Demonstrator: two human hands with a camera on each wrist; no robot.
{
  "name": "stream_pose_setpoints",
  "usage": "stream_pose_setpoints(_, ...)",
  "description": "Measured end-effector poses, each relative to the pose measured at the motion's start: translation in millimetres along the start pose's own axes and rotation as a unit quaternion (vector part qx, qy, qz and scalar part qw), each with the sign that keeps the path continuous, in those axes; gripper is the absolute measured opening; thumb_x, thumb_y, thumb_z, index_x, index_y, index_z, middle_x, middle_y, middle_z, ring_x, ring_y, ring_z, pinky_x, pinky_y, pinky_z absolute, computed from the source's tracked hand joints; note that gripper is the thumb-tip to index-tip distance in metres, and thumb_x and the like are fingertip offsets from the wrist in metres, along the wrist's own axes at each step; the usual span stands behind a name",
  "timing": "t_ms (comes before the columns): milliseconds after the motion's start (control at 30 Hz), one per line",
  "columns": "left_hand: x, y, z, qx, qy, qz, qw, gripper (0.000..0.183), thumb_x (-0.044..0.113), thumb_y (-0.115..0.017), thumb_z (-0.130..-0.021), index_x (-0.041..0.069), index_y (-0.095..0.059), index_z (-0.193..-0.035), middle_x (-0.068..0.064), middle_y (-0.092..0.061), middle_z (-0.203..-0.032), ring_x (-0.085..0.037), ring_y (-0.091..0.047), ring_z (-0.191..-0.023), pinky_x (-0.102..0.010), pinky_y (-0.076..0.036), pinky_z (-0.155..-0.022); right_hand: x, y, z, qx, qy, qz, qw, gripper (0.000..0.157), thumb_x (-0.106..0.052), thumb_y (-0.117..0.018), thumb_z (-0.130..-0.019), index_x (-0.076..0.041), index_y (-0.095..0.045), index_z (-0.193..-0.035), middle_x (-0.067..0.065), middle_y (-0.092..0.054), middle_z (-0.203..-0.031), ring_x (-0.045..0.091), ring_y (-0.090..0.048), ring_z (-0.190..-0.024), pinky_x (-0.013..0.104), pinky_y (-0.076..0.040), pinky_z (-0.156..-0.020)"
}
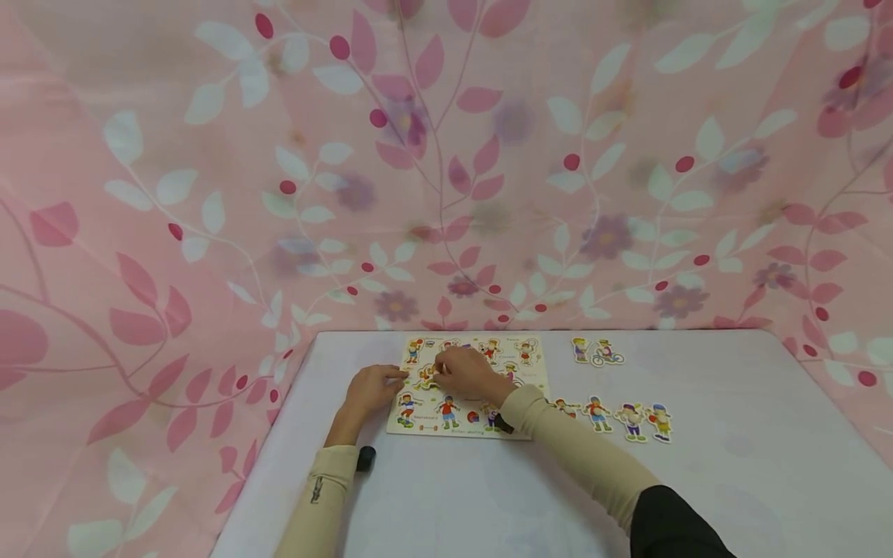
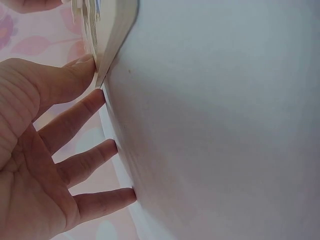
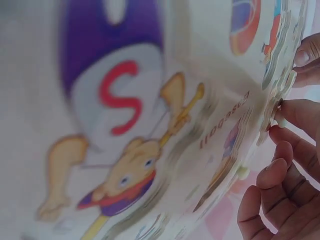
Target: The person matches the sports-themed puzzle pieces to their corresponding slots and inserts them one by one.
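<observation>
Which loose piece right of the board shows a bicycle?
The right piece in the far row: its figure rides one. Its neighbour stands, and the nearer pieces show none.

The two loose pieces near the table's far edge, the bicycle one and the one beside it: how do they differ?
The bicycle piece shows a rider on a bike; the standing-figure piece has no bike. The bicycle piece is wider than tall, the standing-figure piece taller than wide. Both lie flat on the table, right of the puzzle board.
</observation>
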State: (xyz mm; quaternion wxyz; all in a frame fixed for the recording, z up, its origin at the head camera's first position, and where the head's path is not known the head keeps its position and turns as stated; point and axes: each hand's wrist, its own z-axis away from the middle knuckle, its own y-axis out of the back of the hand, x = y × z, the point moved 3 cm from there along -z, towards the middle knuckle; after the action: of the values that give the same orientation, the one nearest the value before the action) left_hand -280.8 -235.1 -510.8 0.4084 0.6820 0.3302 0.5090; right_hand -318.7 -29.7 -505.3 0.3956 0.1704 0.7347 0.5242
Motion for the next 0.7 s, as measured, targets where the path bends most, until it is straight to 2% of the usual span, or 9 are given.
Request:
stream_pose_setpoints(133, -0.2, -1.5, 0.3, -0.004, -0.003, -0.007, 1.0000, 0.022, 0.012, -0.074, -0.087, 0.013, -0.078, -0.108, -0.011, -0.071, -0.114, -0.033, -0.064, -0.109, -0.050, -0.048, -0.093, -3, -4.7, -3, -0.003, -0.012, 0.004, 1.000, 0.010, -0.029, -0.067, -0.093, -0.022, -0.069, -0.087, -0.012, -0.054, -0.074, 0.006, -0.050, -0.064, 0.023, -0.042, -0.053)
stream_pose_setpoints(700, 0.3, 1.7, 0.2, -0.003, 0.001, -0.013, 0.9999, 0.022, 0.013, -0.075, -0.087, 0.014, -0.079, -0.108, -0.010, -0.071, -0.115, -0.032, -0.064, -0.109, -0.049, -0.048, -0.093, -18, -4.8, -11, -0.007, 0.000, 0.034, 0.999, 0.010, -0.025, -0.069, -0.092, -0.017, -0.068, -0.086, -0.007, -0.053, -0.073, 0.008, -0.048, -0.064, 0.023, -0.040, -0.053)
